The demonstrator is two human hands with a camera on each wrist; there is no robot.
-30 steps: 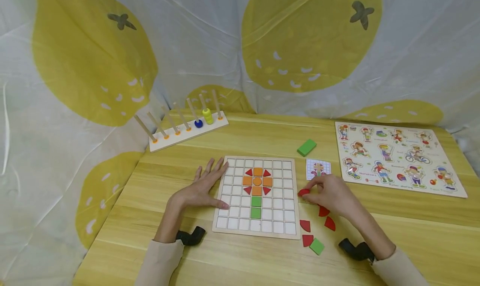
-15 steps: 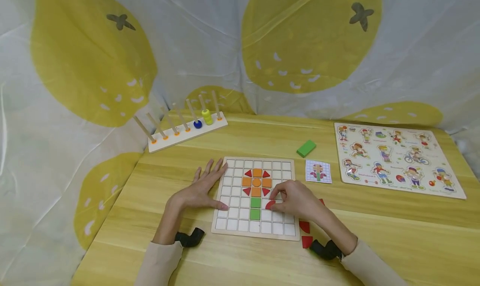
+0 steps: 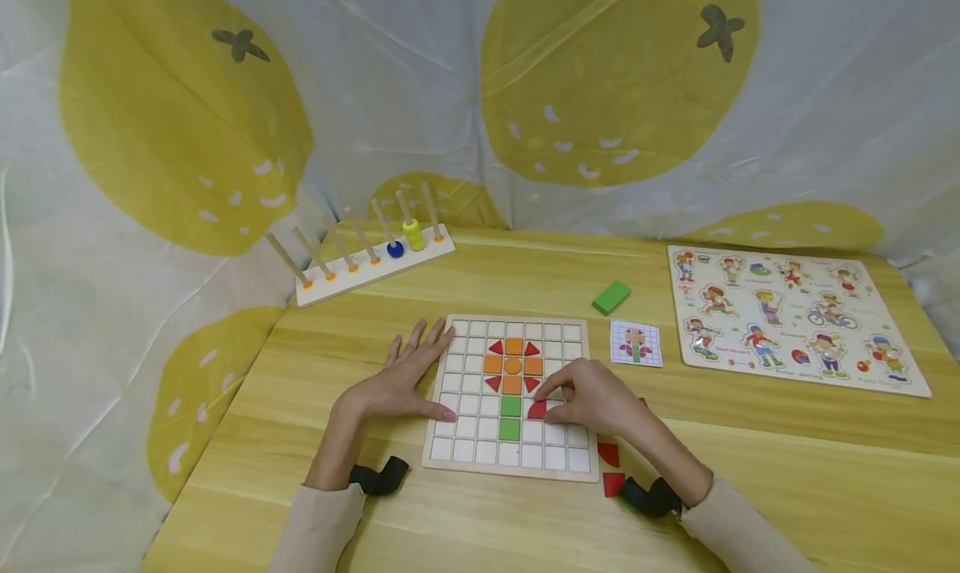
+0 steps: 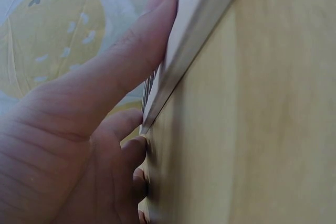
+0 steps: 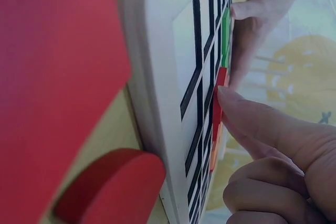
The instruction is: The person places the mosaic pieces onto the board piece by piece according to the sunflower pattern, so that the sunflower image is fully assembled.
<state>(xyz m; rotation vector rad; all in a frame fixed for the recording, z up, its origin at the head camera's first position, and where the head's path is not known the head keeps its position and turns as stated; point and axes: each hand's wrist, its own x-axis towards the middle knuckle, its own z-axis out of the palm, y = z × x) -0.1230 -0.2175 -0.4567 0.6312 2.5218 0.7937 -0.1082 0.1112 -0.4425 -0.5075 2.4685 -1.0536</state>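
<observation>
A wooden grid board (image 3: 465, 449) lies before me, with orange squares, an orange circle, red triangles and two green squares (image 3: 510, 429) set in its cells. My right hand (image 3: 600, 398) pinches a red quarter-circle tile (image 3: 536, 409) between thumb and forefinger, in the cell just right of the upper green square. In the right wrist view the thumb is at the edge of this red tile (image 5: 218, 106), and the other fingers are curled. My left hand (image 3: 397, 381) rests at the board's left edge, fingers spread, thumb lying over the rim (image 4: 197, 30) in the left wrist view.
Loose red quarter-circle tiles (image 3: 613, 484) lie right of the board, partly hidden by the right arm. Behind them are a pattern card (image 3: 636, 352) and a green block (image 3: 612, 298). A picture puzzle (image 3: 802, 323) lies far right; a peg stand (image 3: 337, 284) stands back left.
My right hand has moved left from the table beside the board, bringing the red quarter-circle tile onto the grid, then slightly further left into its cell. The left hand stays put.
</observation>
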